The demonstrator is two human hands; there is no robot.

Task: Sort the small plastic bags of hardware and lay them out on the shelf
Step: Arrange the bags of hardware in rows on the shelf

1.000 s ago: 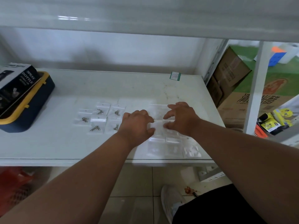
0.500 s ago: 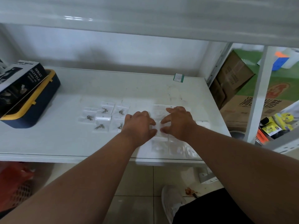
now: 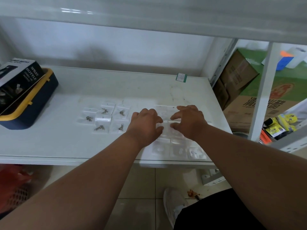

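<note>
small clear plastic bags sit mid-frame on the white shelf, in two groups. left of centre: five bags with metal hardware, laid in two rough rows, each showing a dark metal clip or screw-like part. right of centre, under and below the hands: a block of bags with pale contents running down to the shelf's front edge, edges touching or overlapping. can't tell what's inside those.

handling, my read: very light, thin, floppy film, slick on the glossy shelf. they'd slide with almost no push and shift their neighbours if dragged. the metal part gives each left-group bag a small lump and a bit of weight; the rest is limp. not fragile. best hold is probably a pinch at a corner or the sealed top strip, or a flat fingertip press to slide one. lifting from the middle likely just buckles it.

left hand: palm down, fingers curled toward the shelf, fingertips on or just above the bags at frame centre. thumb points right toward the other hand. can't confirm it pinches anything.

right hand: palm down, fingers bent, tips meeting the bag just between the two hands. looks like a light press or the start of a pinch; contact is hidden by the knuckles, so can't tell whether it grips.

both forearms come in from the bottom of the frame, converging; hands near each other, not touching.

far left: navy and yellow case with a spray bottle box on top, well apart from the bags.
</note>
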